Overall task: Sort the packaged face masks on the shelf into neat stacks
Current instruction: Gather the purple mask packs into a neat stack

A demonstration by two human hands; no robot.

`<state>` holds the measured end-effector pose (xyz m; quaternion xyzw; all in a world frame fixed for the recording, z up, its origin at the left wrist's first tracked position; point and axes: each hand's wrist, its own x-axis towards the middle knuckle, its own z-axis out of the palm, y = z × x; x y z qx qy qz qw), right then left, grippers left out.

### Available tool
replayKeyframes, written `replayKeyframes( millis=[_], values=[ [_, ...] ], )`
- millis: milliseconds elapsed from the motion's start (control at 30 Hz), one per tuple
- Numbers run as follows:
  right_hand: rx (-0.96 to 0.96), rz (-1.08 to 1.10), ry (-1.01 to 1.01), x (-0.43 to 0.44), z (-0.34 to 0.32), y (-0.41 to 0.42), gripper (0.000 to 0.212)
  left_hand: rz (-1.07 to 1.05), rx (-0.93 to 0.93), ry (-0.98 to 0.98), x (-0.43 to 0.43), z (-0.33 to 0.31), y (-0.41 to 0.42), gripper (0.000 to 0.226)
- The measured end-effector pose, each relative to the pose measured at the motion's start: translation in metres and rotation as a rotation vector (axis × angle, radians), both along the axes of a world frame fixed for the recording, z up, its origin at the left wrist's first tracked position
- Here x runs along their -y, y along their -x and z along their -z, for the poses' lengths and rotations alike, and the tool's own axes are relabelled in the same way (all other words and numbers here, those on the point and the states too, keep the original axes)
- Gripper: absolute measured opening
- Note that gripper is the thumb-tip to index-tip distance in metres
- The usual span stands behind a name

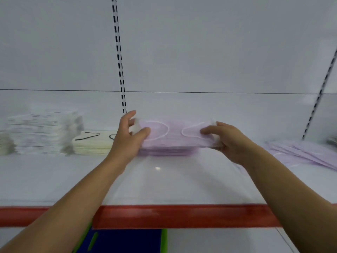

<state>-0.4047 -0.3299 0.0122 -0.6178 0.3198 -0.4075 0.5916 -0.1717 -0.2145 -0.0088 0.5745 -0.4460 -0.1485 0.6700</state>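
A slotted upright (119, 57) with paired black slots divides the pale grey-white back panel (200, 52). A thin dark seam (218, 92) crosses the panel at the upright's lower end. Far to its right, a second slotted upright (318, 99) appears slanted. Below it lies the glossy white shelf (164, 185) with a small glint of light (157, 168). A red edge strip (182, 215) fronts the shelf, and something blue and green (127, 241) sits lower still.

Single head view; forward and slightly down, close over white shelf (164, 185)
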Motion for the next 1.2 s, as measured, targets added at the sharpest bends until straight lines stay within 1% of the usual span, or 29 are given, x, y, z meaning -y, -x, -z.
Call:
replayKeyframes(
  millis=[67, 100, 200, 233, 300, 367, 400, 467, 500, 533, 567, 600, 667, 767, 867, 967, 1033, 1100, 1200],
  values=[
    [0.016, 0.019, -0.074, 0.018, -0.018, -0.010, 0.009, -0.094, 0.157, 0.011, 0.016, -0.013, -0.004, 0.054],
    [0.024, 0.025, -0.115, 0.027, -0.022, -0.015, 0.008, -0.137, 0.261, 0.011, 0.024, -0.016, -0.007, 0.057],
    [0.029, 0.033, -0.214, 0.055, -0.025, -0.026, 0.005, -0.244, 0.664, -0.019, 0.050, -0.017, -0.020, 0.080],
    [0.018, 0.031, -0.236, 0.062, -0.022, -0.031, 0.006, -0.249, 0.781, -0.059, 0.056, -0.016, -0.024, 0.087],
    [-0.010, 0.023, -0.267, 0.073, -0.015, -0.038, 0.007, -0.188, 0.978, -0.182, 0.068, -0.014, -0.027, 0.097],
    [-0.044, 0.015, -0.277, 0.077, -0.005, -0.042, 0.013, -0.099, 1.121, -0.324, 0.076, -0.009, -0.030, 0.102],
    [-0.085, 0.018, -0.247, 0.078, -0.001, -0.043, 0.021, -0.069, 1.159, -0.378, 0.079, -0.005, -0.032, 0.103],
    [-0.257, 0.074, -0.082, 0.079, 0.004, -0.041, 0.039, -0.047, 1.168, -0.443, 0.082, 0.000, -0.035, 0.101],
    [-0.352, 0.123, 0.027, 0.081, 0.006, -0.039, 0.043, -0.046, 1.151, -0.462, 0.083, 0.001, -0.035, 0.099],
    [-0.413, 0.173, 0.114, 0.083, 0.007, -0.037, 0.047, -0.046, 1.130, -0.476, 0.084, 0.002, -0.034, 0.098],
    [-0.434, 0.206, 0.153, 0.085, 0.009, -0.035, 0.050, -0.047, 1.114, -0.485, 0.084, 0.002, -0.033, 0.098],
    [-0.441, 0.208, 0.145, 0.086, 0.012, -0.034, 0.054, -0.050, 1.104, -0.485, 0.084, 0.002, -0.033, 0.098],
    [-0.436, 0.149, 0.036, 0.084, 0.015, -0.034, 0.057, -0.047, 1.088, -0.487, 0.085, 0.000, -0.033, 0.101],
    [-0.407, 0.060, -0.091, 0.079, 0.019, -0.033, 0.044, -0.018, 1.063, -0.501, 0.083, -0.001, -0.033, 0.106],
    [-0.398, 0.040, -0.115, 0.080, 0.020, -0.030, 0.040, -0.012, 1.081, -0.503, 0.081, 0.000, -0.032, 0.107],
    [-0.400, 0.030, -0.114, 0.080, 0.020, -0.028, 0.036, -0.017, 1.085, -0.514, 0.080, 0.002, -0.029, 0.103],
    [-0.392, 0.034, -0.108, 0.080, 0.020, -0.029, 0.035, -0.024, 1.079, -0.512, 0.079, 0.003, -0.030, 0.105],
    [-0.379, 0.030, -0.113, 0.079, 0.020, -0.028, 0.037, -0.028, 1.087, -0.484, 0.080, 0.004, -0.031, 0.111],
    [-0.353, 0.025, -0.127, 0.078, 0.017, -0.026, 0.041, -0.036, 1.089, -0.452, 0.078, 0.004, -0.031, 0.108]
  ],
)
